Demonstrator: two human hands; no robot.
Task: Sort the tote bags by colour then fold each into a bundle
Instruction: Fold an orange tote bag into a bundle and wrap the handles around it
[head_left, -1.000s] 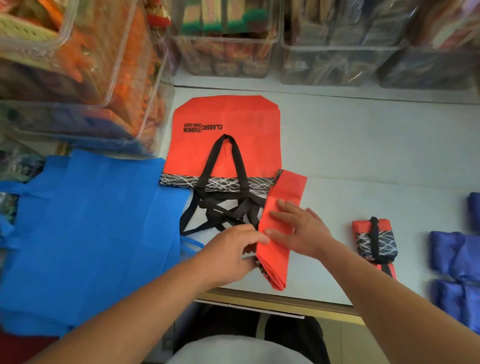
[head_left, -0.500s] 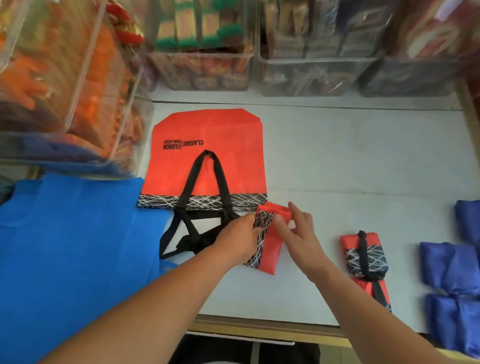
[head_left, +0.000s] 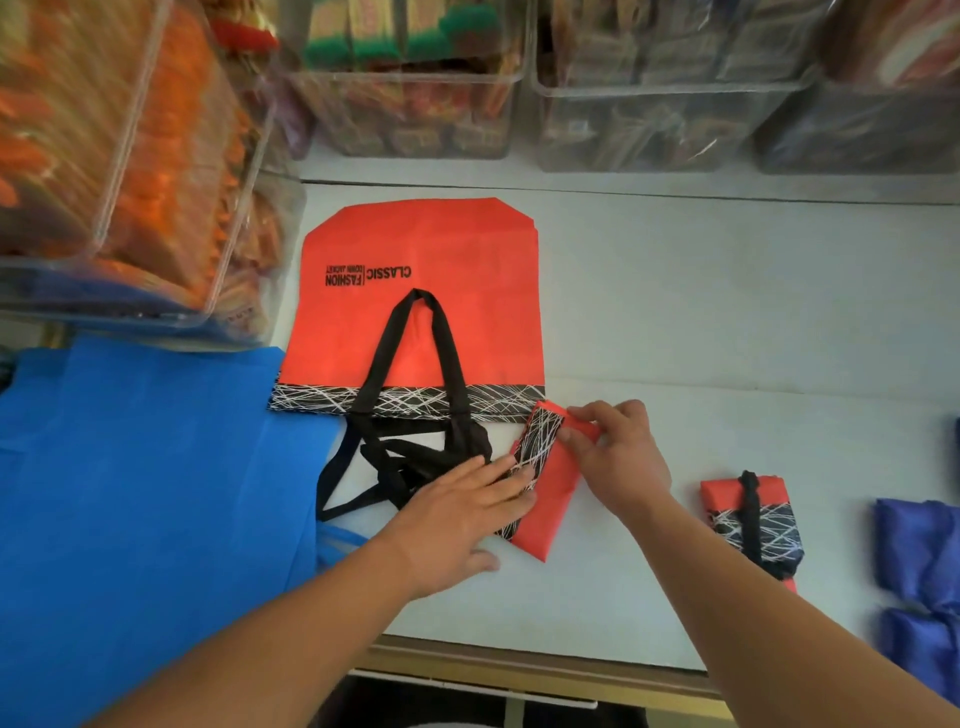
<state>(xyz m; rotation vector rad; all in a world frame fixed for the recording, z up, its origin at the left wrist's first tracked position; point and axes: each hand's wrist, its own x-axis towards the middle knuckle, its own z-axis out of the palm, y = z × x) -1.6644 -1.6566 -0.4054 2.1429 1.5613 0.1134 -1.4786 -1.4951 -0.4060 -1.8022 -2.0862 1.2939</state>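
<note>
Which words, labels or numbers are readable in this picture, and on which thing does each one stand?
"CLASSIC": black print on the flat red bag, upside down from here.
"FASHION": same bag, beside it.
"DOWN JACKET": small line by "FASHION", barely legible.
Folded red bag: line pattern only, no words.
Clear bins: contents too blurred to read.

Soft, even light — shadows on the white table (head_left: 727, 291) are faint. The clear bins (head_left: 130, 156) along the top and left are smeared with blur and bowed by wide-angle distortion; the centre is fairly sharp.
</note>
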